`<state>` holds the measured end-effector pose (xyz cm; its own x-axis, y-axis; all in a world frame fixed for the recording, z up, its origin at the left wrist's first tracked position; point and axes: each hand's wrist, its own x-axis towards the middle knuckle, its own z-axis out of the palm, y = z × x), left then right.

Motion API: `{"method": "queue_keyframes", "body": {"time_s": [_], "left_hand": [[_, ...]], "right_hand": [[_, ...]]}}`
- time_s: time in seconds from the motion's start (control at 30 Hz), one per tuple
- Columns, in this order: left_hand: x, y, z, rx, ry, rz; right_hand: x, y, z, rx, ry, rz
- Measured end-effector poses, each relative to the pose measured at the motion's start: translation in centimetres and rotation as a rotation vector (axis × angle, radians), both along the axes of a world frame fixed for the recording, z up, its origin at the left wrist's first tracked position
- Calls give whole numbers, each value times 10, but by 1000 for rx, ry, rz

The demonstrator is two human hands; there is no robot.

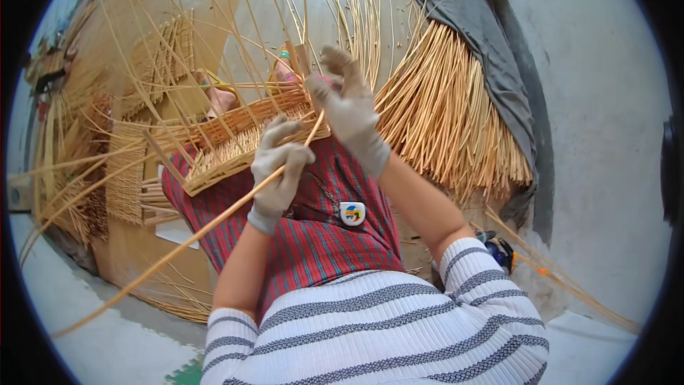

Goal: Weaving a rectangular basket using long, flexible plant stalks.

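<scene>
A partly woven wicker basket (246, 138) rests tilted across my lap, on red striped cloth, with long uprights rising from it. My left hand (276, 178), in a pale glove, curls its fingers round a long wicker rod (203, 229). That rod slants from the far lower left up to the basket's right corner. At this corner is my gloved right hand (349, 103), its fingers stretched upward and slightly blurred. Its thumb side is close to the rod's upper end and to a short flat wooden stake (302, 60). Exact contact there is hard to make out.
A thick bundle of wicker rods (456, 114) lies at the right, partly under a grey cloth (491, 43). Woven panels (127, 182) stand or lie at the left. Loose thin rods (363, 7) spread across the floor ahead. A white round-cornered gadget (353, 214) sits on my lap.
</scene>
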<state>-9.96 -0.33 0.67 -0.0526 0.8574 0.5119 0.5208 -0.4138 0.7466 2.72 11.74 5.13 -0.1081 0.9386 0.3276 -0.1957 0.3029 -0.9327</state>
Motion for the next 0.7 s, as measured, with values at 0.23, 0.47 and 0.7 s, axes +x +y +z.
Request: {"method": "queue_keyframes", "body": {"time_s": [0.23,0.47,0.7], "left_hand": [[-41,11,-33,-328,-1177,325],[-51,22,6,-524,-532,243],[-47,169,72,-323,-410,250]], "right_hand": [[7,44,-56,-449,-362,586],[10,41,-37,-45,-1169,336],[-21,11,-69,-153,-925,-137]]}}
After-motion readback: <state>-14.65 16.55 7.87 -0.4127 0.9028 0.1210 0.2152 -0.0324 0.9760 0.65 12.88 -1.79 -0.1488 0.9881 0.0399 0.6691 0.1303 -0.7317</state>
